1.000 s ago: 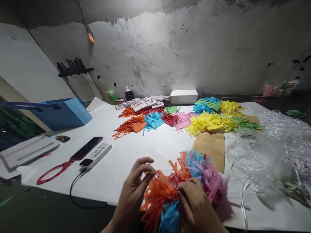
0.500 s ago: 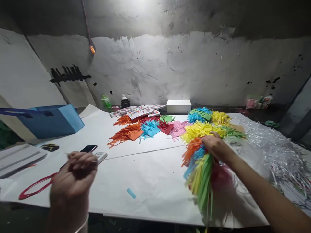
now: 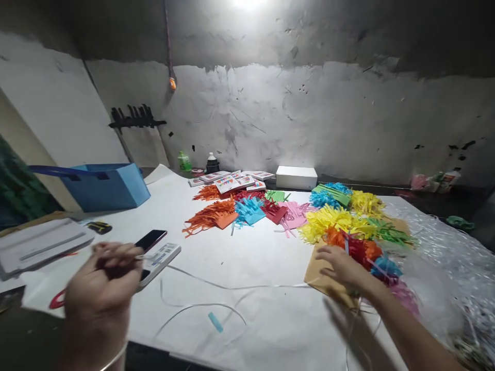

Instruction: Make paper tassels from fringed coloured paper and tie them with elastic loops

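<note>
My left hand (image 3: pixel 102 281) is raised at the left with its fingers curled in a pinch on a thin white ribbon (image 3: pixel 232 286). The ribbon runs slack across the white paper towards my right hand (image 3: pixel 344 265). That hand reaches over a brown paper piece (image 3: pixel 323 273), its fingers stretched and apart, seemingly touching it. Beside it lies a bunch of fringed paper tassels (image 3: pixel 358 247) in orange, red, blue and pink, partly hidden by my forearm. Yellow fringed paper (image 3: pixel 332 221) lies just beyond.
Orange fringe (image 3: pixel 211 215), blue fringe (image 3: pixel 249 210) and printed cards (image 3: pixel 228 183) lie mid-table. A white box (image 3: pixel 296 178) stands behind. At left are a blue bag (image 3: pixel 112 188), a phone (image 3: pixel 150 240), a white device (image 3: pixel 160 263) and a cutter (image 3: pixel 99 227). Clear plastic strands (image 3: pixel 436 242) heap at right.
The ribbon has gone from taut to slack and looped. My right hand has let the hanging tassels down onto the table, and its fingers have spread over the brown paper. The view has shifted left.
</note>
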`<state>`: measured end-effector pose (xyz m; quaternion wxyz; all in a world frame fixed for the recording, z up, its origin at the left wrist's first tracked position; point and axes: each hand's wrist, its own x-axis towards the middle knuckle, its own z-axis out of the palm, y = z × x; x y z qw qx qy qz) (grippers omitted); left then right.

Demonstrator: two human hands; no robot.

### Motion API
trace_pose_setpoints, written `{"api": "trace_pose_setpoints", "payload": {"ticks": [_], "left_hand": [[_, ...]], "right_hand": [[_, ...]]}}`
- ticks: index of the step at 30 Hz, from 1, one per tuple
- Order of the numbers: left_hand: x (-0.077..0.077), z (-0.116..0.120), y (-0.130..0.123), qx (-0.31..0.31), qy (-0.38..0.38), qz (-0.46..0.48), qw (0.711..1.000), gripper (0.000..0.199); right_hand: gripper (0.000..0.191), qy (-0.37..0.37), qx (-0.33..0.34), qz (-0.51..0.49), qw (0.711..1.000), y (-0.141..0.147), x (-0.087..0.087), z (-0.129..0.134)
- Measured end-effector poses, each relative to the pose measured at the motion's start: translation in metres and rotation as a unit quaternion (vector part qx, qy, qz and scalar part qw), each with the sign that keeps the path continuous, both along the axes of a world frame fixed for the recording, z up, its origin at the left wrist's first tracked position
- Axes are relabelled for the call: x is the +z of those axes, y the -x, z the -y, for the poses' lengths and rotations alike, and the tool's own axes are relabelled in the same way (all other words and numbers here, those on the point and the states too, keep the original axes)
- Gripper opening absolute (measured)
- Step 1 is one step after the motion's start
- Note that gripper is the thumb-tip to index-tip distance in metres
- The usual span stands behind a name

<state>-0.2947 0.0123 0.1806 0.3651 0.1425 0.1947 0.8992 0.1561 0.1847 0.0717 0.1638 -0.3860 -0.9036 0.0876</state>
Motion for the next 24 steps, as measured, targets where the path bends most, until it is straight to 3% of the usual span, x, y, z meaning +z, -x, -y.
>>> {"api": "trace_pose_setpoints", "payload": {"ticks": [4,8,9,12,15,20,24], "left_hand": [[0.012,-0.013,-0.06,-0.054,0.002,-0.01,0.998,0.046],[0.003,-0.017,-0.103,-0.135,0.012,-0.028,0.99,0.039],[-0.002,-0.018,-0.111,-0.151,0.017,-0.038,0.988,0.035],[-0.019,-0.022,-0.121,-0.168,0.044,-0.077,0.982,0.017],[-0.035,-0.028,-0.111,-0.143,0.064,-0.087,0.984,0.02],[-0.057,-0.039,-0.072,-0.068,0.102,-0.075,0.99,0.019],[-0.074,-0.057,-0.027,0.021,0.159,-0.066,0.985,0.009]], "right_hand": [[0.049,0.107,0.135,-0.104,0.98,0.087,-0.001,0.043],[0.069,0.197,0.211,-0.213,0.933,0.163,0.003,0.076],[0.066,0.217,0.22,-0.243,0.919,0.177,0.005,0.082],[0.032,0.272,0.222,-0.318,0.881,0.202,0.009,0.095],[0.049,0.321,0.194,-0.358,0.855,0.198,0.008,0.099],[0.05,0.413,0.122,-0.367,0.825,0.159,-0.01,0.089],[0.05,0.39,0.008,-0.434,0.812,0.111,-0.025,0.067]]}}
